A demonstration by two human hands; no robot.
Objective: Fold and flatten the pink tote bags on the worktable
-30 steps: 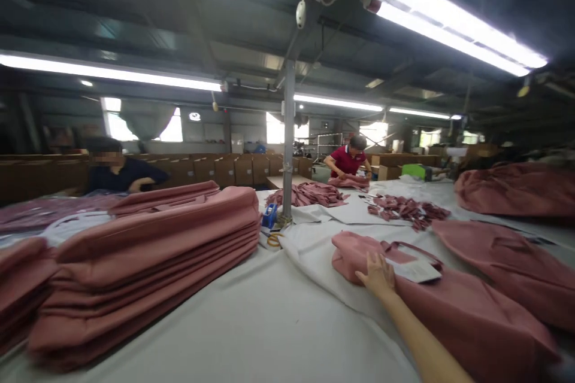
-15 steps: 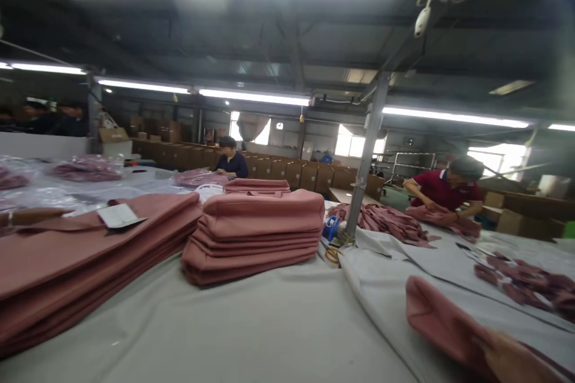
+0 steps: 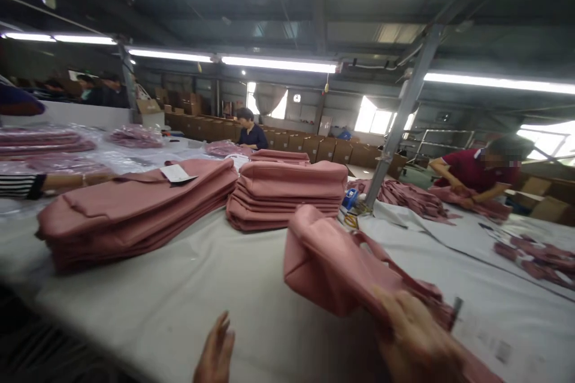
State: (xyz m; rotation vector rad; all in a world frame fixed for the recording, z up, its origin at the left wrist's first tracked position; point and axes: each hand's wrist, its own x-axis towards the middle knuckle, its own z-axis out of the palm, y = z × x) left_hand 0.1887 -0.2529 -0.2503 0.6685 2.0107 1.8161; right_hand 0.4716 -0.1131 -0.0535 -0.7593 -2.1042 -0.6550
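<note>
My right hand (image 3: 415, 335) grips a pink fabric bag (image 3: 330, 257) by its side and holds it over the table. The bag hangs tilted, its boxy end pointing left, with a strap along its upper edge. A blurred white tag lies by its right end. At the bottom edge, my left hand (image 3: 215, 350) is empty, fingers stretched upward and apart from the bag. Beyond the held bag stands a stack of folded pink bags (image 3: 287, 191). To its left lies a longer pink pile (image 3: 139, 206) with a white card (image 3: 178, 174) on top.
Yellow-handled scissors (image 3: 350, 221) and a blue tape dispenser (image 3: 350, 198) sit by a metal post (image 3: 402, 119). A person in red (image 3: 476, 173) handles pink fabric at right; another in dark blue (image 3: 250, 131) works behind. A striped sleeve (image 3: 20, 185) reaches in from the left.
My right hand has brought the bag leftward from the right edge to mid-table. My left hand has come into view at the bottom. The camera view has turned left and tilted down.
</note>
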